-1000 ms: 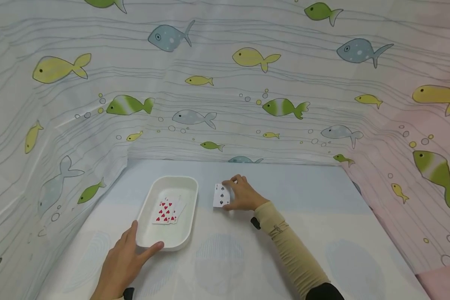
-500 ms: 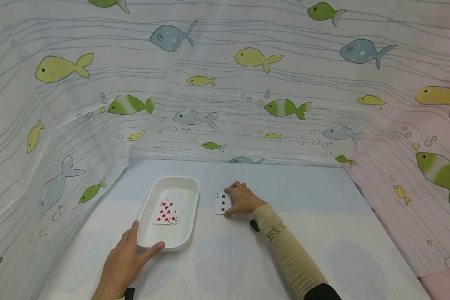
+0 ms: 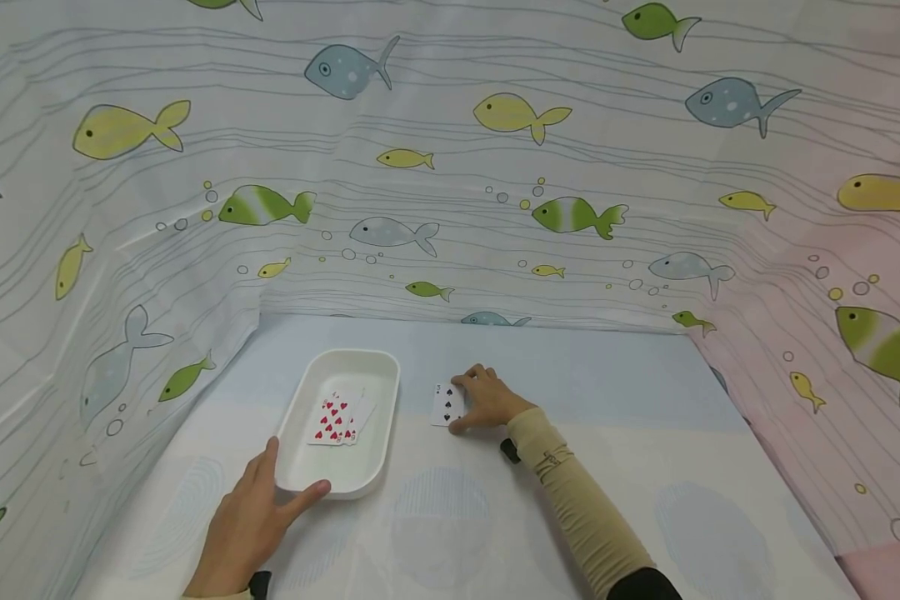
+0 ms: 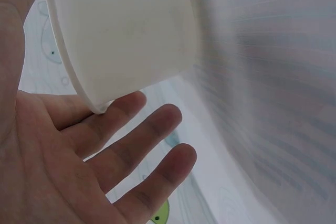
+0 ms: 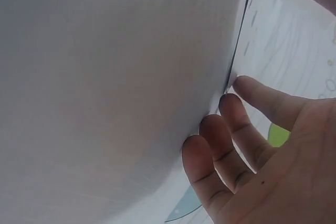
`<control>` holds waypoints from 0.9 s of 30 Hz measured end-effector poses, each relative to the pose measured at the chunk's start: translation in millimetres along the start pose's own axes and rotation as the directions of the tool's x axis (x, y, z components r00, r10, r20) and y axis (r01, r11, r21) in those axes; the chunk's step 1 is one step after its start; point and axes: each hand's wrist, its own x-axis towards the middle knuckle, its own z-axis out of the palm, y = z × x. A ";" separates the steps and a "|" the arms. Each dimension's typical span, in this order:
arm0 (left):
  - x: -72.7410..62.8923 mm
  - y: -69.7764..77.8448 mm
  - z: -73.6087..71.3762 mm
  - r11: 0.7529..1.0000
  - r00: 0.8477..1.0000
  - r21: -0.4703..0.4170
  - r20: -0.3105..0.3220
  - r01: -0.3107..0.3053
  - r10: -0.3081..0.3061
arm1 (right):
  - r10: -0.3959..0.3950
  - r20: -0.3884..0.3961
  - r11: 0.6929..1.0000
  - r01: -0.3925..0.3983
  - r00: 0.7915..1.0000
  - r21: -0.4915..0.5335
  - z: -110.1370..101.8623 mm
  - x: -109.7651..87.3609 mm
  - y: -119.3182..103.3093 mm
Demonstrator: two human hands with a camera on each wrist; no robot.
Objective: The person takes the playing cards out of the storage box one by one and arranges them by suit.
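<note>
A white oblong tray (image 3: pixel 330 471) stands left of the middle of the table, with a few playing cards (image 3: pixel 333 420) overlapping on its floor, hearts on top. My left hand (image 3: pixel 246 517) spans its near left corner, thumb at the near rim and index finger along the left side. In the left wrist view the other fingers spread loosely beside the tray wall (image 4: pixel 126 30). Right of the tray, my right hand (image 3: pixel 491 403) grips a card of spades (image 3: pixel 447 403) by its far and near edges. In the right wrist view the fingertips (image 5: pixel 198 156) meet the table.
A pale cloth with faint blue circles (image 3: pixel 441 508) covers the table (image 3: pixel 570 367). Fish-printed sheets (image 3: pixel 450 192) hang at the back and both sides. A black band (image 3: pixel 510 451) shows at my right wrist.
My right hand and the spades card have come slightly nearer, chiefly before the half-second frame. The left hand, the tray and its cards keep their places.
</note>
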 end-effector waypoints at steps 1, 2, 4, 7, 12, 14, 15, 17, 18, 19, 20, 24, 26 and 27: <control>-0.1 0.0 0.0 1.000 1.000 -0.002 0.003 0.002 -0.002 | 0.003 0.000 1.000 -0.003 1.000 0.002 0.1 0.4 0.7; -0.3 0.1 -0.1 1.000 1.000 -0.004 0.004 0.001 -0.001 | 0.005 -0.001 1.000 -0.005 1.000 0.007 0.0 0.5 1.4; -0.3 0.1 0.1 1.000 1.000 -0.007 0.011 0.005 -0.005 | 0.010 -0.009 1.000 -0.009 1.000 0.014 -1.1 1.0 2.3; 0.1 0.4 -0.1 1.000 1.000 -0.012 0.020 0.012 -0.012 | 0.006 -0.032 1.000 -0.006 0.999 0.022 -2.8 2.4 3.6; 0.3 0.3 -0.7 1.000 1.000 -0.021 0.025 0.016 -0.015 | 0.003 -0.090 0.995 0.006 0.996 0.101 -5.5 5.1 2.9; 0.2 -0.2 -0.7 1.000 1.000 -0.023 0.024 0.014 -0.013 | 0.003 -0.124 0.991 0.014 0.992 0.135 -5.5 7.2 2.7; 0.2 -0.4 -0.8 1.000 1.000 -0.024 0.023 0.014 -0.013 | 0.000 -0.140 0.990 0.020 0.990 0.142 -5.4 8.3 2.5; 0.2 -0.4 -0.8 0.999 1.000 -0.026 0.025 0.019 -0.018 | -0.009 -0.174 0.988 0.035 0.985 0.148 -5.1 10.7 1.9; 0.1 -0.4 -0.9 0.999 0.999 -0.026 0.026 0.021 -0.020 | -0.020 -0.193 0.987 0.050 0.981 0.152 -5.3 11.8 1.4; 0.1 -0.2 -0.9 0.999 0.999 -0.026 0.027 0.023 -0.022 | -0.030 -0.213 0.986 0.063 0.977 0.152 -5.6 12.7 0.7; 0.0 -0.1 -0.8 0.999 0.999 -0.028 0.026 0.023 -0.023 | -0.037 -0.233 0.985 0.075 0.972 0.155 -6.4 13.4 -0.5; -0.8 -0.3 -0.5 1.000 1.000 -0.029 0.011 0.008 -0.007 | -0.068 -0.325 0.976 0.130 0.943 0.175 -11.0 16.1 -8.9; -1.0 -0.8 -0.1 1.000 1.000 -0.027 0.000 -0.003 0.003 | -0.074 -0.365 0.971 0.150 0.928 0.186 -12.8 17.5 -14.6; -1.1 -1.0 -0.1 1.000 1.000 -0.026 -0.002 -0.006 0.006 | -0.075 -0.379 0.969 0.158 0.922 0.192 -13.2 18.1 -17.7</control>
